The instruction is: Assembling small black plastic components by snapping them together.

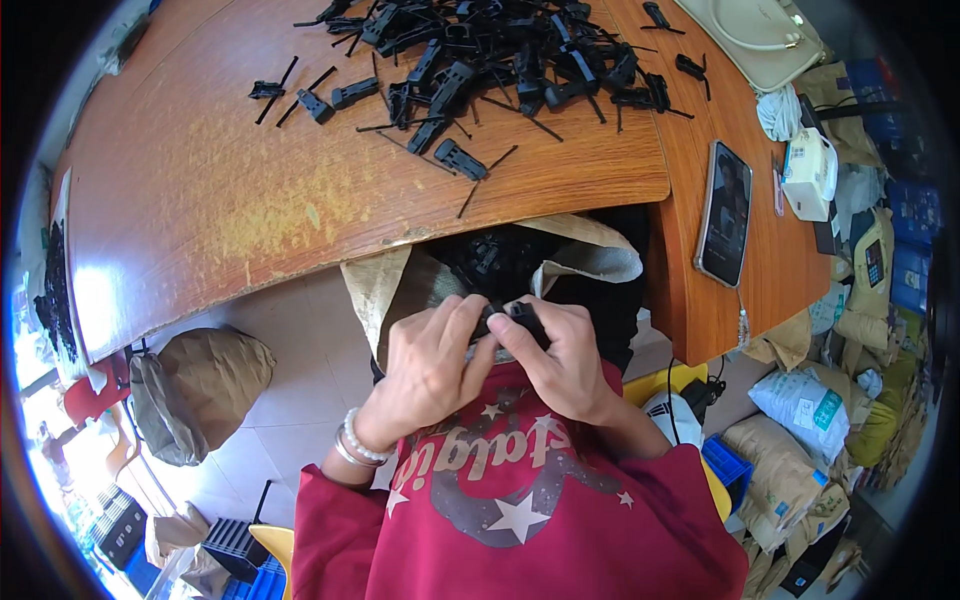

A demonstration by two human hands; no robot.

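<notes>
My left hand (pixel 430 362) and my right hand (pixel 560 355) meet close to my chest, both gripping one small black plastic part (pixel 503 317) between fingers and thumbs. Most of the part is hidden by my fingers. Just beyond my hands an open tan sack (pixel 585 250) hangs under the table edge, with several black parts inside it. A heap of similar black plastic parts and thin black strips (pixel 480 65) lies on the far side of the wooden table (pixel 230 190). I wear a red top and bracelets on the left wrist.
A phone (pixel 725 212) lies on the table's right wing, with a white box (pixel 810 172) and a cream handbag (pixel 760 35) beyond it. A stuffed brown bag (pixel 200 385) sits on the floor at left. Sacks and packages (pixel 800 450) crowd the floor at right.
</notes>
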